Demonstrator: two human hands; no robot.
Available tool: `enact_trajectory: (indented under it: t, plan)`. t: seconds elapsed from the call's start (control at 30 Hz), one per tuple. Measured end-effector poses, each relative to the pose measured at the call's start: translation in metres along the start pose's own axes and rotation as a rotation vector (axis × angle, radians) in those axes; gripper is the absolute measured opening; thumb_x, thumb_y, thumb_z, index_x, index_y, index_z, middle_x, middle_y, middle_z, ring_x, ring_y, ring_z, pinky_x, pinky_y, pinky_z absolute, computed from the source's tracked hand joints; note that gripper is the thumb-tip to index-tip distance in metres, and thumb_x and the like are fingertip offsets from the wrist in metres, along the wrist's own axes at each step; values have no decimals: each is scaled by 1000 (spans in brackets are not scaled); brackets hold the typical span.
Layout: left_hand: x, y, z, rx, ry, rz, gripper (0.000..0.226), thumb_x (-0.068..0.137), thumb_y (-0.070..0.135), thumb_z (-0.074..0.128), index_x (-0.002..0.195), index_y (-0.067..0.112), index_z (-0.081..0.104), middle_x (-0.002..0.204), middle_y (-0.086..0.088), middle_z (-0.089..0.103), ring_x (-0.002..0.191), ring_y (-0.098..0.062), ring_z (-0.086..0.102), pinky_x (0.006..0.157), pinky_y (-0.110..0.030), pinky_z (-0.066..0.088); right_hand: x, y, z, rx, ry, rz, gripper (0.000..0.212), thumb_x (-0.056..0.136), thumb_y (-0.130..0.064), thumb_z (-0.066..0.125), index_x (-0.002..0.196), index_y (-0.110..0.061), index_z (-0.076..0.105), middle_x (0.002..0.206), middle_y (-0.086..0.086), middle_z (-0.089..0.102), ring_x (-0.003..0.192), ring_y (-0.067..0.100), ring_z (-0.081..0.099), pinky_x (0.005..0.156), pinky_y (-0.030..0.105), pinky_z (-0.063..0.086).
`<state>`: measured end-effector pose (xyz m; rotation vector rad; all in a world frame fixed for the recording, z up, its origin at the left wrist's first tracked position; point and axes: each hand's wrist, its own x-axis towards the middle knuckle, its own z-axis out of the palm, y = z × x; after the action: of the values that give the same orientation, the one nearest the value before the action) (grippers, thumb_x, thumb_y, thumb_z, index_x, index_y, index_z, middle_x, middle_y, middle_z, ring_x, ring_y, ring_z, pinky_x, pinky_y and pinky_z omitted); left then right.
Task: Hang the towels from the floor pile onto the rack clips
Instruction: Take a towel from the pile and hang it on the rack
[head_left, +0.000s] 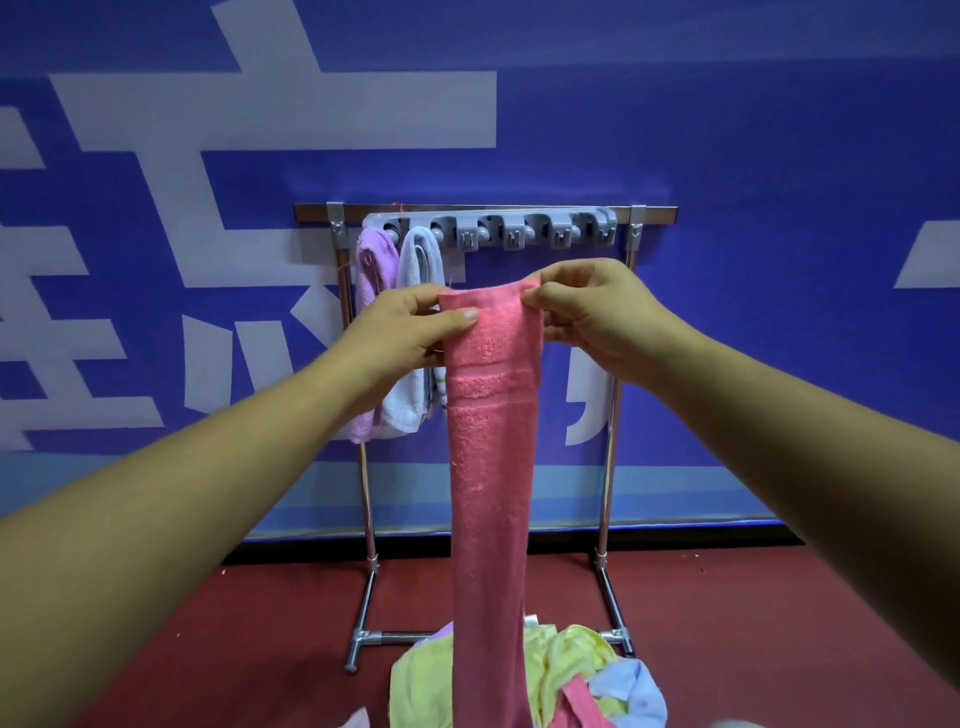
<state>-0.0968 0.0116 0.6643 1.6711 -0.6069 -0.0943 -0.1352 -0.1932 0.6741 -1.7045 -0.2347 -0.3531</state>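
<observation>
Holding a pink towel by its top edge, left hand pinching one corner with thumb laid on the front, right hand pinching the other corner between thumb and fingers. Hanging in a long folded strip straight down below both hands, lower end reaching the floor pile of yellow, blue and pink towels. Just behind and above the hands, grey rack clips on a metal rack; behind the left hand, a lilac towel and a white towel already clipped
</observation>
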Motion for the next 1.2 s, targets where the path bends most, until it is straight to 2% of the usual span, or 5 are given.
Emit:
enact_trajectory:
  t: [0.33, 0.57, 0.83, 1.07, 1.2]
  plan:
    - [-1, 3, 10, 22, 99, 69, 24, 91, 17, 68, 112, 5, 67, 105, -17, 72, 82, -21, 72, 77, -38, 62, -3, -14, 3, -81, -105, -27, 16, 93, -2, 65, 106, 5, 69, 92, 15, 69, 82, 18, 66, 81, 30, 58]
    - [1, -5, 8, 45, 91, 77, 22, 89, 19, 71, 109, 7, 69, 104, -17, 72, 86, -24, 74, 74, -35, 62, 0, -15, 3, -453, -150, -50, 18, 86, -14, 78, 98, -2, 75, 95, 18, 75, 79, 16, 67, 82, 35, 58]
    - [0, -23, 7, -56, -3, 78, 32, 88, 8, 71, 119, 5, 65, 108, -15, 73, 94, -20, 72, 84, -34, 60, 9, -17, 0, -348, -127, -37, 3, 89, -5, 72, 90, -4, 70, 88, 16, 67, 82, 24, 62, 86, 49, 54]
    - [-17, -83, 29, -67, -93, -58, 25, 84, -3, 70, 103, 13, 68, 88, 5, 76, 82, -7, 71, 77, -23, 59, 12, -26, 0, -261, -63, 10, 14, 88, -4, 70, 79, -14, 66, 77, 8, 63, 79, 25, 59, 76, 40, 49]
    - [-31, -132, 52, -100, -91, -155, 26, 78, 6, 81, 100, 15, 72, 99, -4, 77, 93, -19, 73, 83, -30, 58, 16, -26, 4, -242, -34, 7, 13, 88, -4, 70, 81, -13, 66, 74, 6, 63, 71, 20, 60, 68, 33, 51]
